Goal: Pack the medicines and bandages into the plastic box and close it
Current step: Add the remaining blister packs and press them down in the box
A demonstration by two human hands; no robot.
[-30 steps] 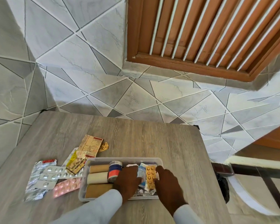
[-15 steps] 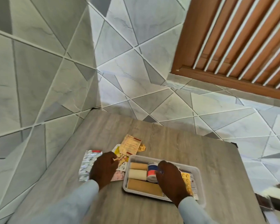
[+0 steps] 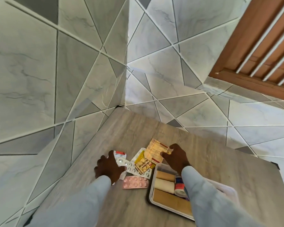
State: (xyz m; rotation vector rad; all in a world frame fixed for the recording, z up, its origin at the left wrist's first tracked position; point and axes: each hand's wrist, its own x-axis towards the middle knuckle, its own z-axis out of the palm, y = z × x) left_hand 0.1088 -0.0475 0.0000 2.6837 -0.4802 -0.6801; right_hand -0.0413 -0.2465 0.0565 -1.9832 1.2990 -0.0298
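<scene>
Head view. We see the desk [image 3: 211, 161] pushed into a corner of the tiled wall [image 3: 72, 63]; its near edge and near-left corner are hidden by our two pale sleeves and the frame cuts off its right side. The plastic box [image 3: 154, 182] lies open toward the near right part of the desk. Our right sleeve [image 3: 208, 199] covers most of its right half, so we cannot make out what lies there, and no lid is visible. In its left half we see three tan and cream bandage rolls [image 3: 165, 185] lying side by side, and a tape roll with red and blue bands [image 3: 179, 187] partly hidden beside them.

Left of the box, toward the desk's left edge, the loose medicines lie in a heap. The tan leaflet-like packet [image 3: 155, 151] lies farthest from us; our right hand [image 3: 175, 158] pinches its right edge between thumb and fingers. The silver blister strips [image 3: 133, 167] lie under a yellow sachet [image 3: 143, 164], whose print is too blurred to read. Our left hand [image 3: 107, 167] rests on the strips with fingers curled; we cannot tell whether it grips them. A red-labelled foil pack [image 3: 120, 154] shows beyond that hand. The pink blister strip [image 3: 135, 182] lies nearest us, just beside the box's left wall.
</scene>
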